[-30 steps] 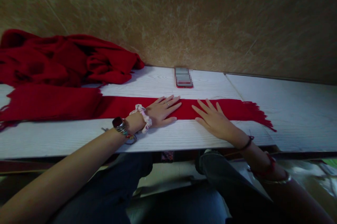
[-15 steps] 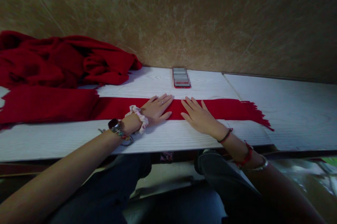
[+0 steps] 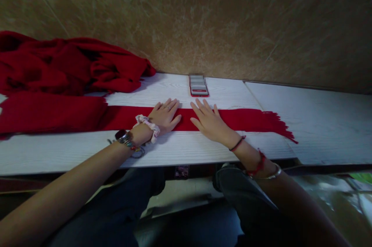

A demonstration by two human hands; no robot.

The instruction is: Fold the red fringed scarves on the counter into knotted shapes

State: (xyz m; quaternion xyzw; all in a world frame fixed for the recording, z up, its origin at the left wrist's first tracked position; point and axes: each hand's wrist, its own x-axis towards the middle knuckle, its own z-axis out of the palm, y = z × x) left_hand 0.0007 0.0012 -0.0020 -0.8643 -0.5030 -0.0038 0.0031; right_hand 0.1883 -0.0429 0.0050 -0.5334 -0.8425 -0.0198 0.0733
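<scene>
A long red scarf [image 3: 244, 119] lies flat in a strip across the white table, with its fringe spread at the right end. My left hand [image 3: 165, 117] rests palm down on the middle of the strip, fingers stretched out. To its right, my right hand [image 3: 209, 122] also lies on the scarf, fingers spread and their tips just past its far edge. Neither hand grips the cloth. At the left, a thicker folded red piece [image 3: 55, 113] with a fringed edge lies over the strip; I cannot tell whether it is the same scarf.
A heap of crumpled red cloth [image 3: 69, 63] sits at the back left against the brown marbled wall [image 3: 203, 18]. A phone [image 3: 199, 87] lies beyond my hands near the wall. The white table [image 3: 322, 123] has a seam on the right, and its front edge is above my knees.
Both hands have slid a little to the left and slightly away from me along the scarf. The view has shifted slightly; the scarf lies as before.
</scene>
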